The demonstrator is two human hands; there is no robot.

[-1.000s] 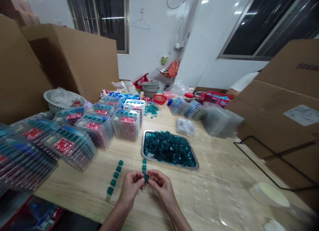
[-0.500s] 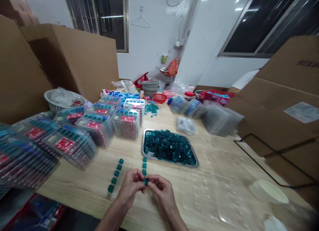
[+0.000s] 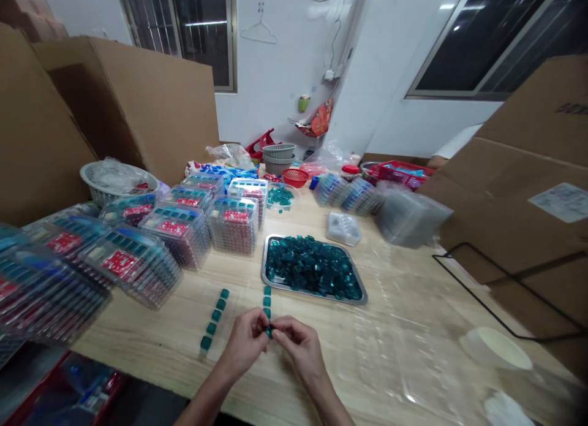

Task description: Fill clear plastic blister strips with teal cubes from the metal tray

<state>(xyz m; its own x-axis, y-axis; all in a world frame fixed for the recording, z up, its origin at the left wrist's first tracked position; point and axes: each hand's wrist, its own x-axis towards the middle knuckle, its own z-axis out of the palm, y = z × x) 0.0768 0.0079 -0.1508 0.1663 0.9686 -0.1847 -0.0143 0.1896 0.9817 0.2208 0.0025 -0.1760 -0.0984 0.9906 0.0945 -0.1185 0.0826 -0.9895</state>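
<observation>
My left hand [image 3: 244, 345] and my right hand [image 3: 296, 345] meet near the table's front edge, both pinched on one small teal block [image 3: 269, 331]. Just beyond my fingertips a short row of teal blocks [image 3: 267, 296] sits in a clear tray. A second row of teal blocks [image 3: 214, 317] lies in another clear tray to the left. Behind them stands a metal tray [image 3: 269, 281] heaped with loose teal blocks [image 3: 310, 266].
Stacks of filled clear packs [image 3: 138, 254] crowd the left of the wooden table [image 3: 151, 346]. Clear empty trays [image 3: 404, 352] cover the right side, with a white tape roll [image 3: 495, 349]. Cardboard boxes [image 3: 514, 187] stand on both sides. Baskets [image 3: 278, 156] sit at the back.
Both hands have stayed together on the small teal block, shifting only slightly. The view has tilted down a little.
</observation>
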